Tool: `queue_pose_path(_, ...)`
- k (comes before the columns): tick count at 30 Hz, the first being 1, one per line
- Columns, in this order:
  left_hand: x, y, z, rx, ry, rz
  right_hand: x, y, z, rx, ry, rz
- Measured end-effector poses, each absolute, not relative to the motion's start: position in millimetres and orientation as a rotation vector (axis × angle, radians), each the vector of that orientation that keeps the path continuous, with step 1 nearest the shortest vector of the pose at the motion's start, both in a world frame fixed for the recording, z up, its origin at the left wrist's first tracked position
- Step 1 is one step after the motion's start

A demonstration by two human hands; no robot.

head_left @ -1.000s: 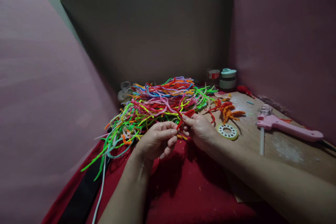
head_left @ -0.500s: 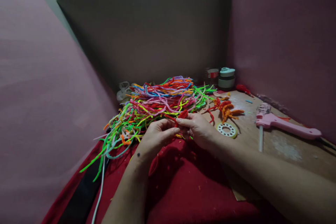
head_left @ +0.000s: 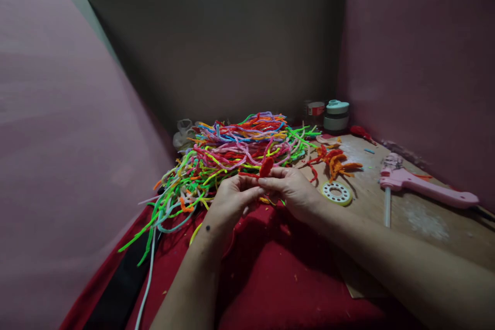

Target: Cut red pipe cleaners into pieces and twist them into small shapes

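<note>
Between my two hands is a red pipe cleaner [head_left: 266, 167], bent into a small fuzzy loop with a straight end that points left. My left hand [head_left: 231, 198] is closed, thumb and fingers pinching the lower part of it. My right hand [head_left: 291, 188] pinches it from the right, just below the loop. The fingertips of both hands nearly meet and partly hide the piece. Right behind the hands lies a large heap of multicoloured pipe cleaners [head_left: 240, 152].
A pink hot glue gun [head_left: 433, 190] with a clear glue stick lies on the board [head_left: 371, 247] at right. Near my right wrist are a tape roll [head_left: 336, 193] and orange-red fuzzy pieces [head_left: 338, 162]. A lidded jar [head_left: 336, 115] stands behind. A white cable [head_left: 147, 283] crosses the red cloth [head_left: 266, 278].
The red loop has turned more upright between my fingers. Both hands stay almost in place, and the whole view has shifted slightly.
</note>
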State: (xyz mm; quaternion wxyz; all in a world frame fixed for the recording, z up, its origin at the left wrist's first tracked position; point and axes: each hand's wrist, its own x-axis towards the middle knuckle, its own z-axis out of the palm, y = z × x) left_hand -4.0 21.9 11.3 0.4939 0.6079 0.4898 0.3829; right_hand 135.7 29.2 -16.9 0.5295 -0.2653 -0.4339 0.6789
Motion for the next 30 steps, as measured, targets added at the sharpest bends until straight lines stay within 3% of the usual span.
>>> queue_pose_path(22, -12, 14, 24, 1.597, 1.299, 1.069, 135, 28, -19, -0.657, -1.134, 1.665)
queue_pose_path(30, -18, 20, 19, 1.593, 1.271, 1.026, 135, 24, -15, -0.795, -1.271, 1.515)
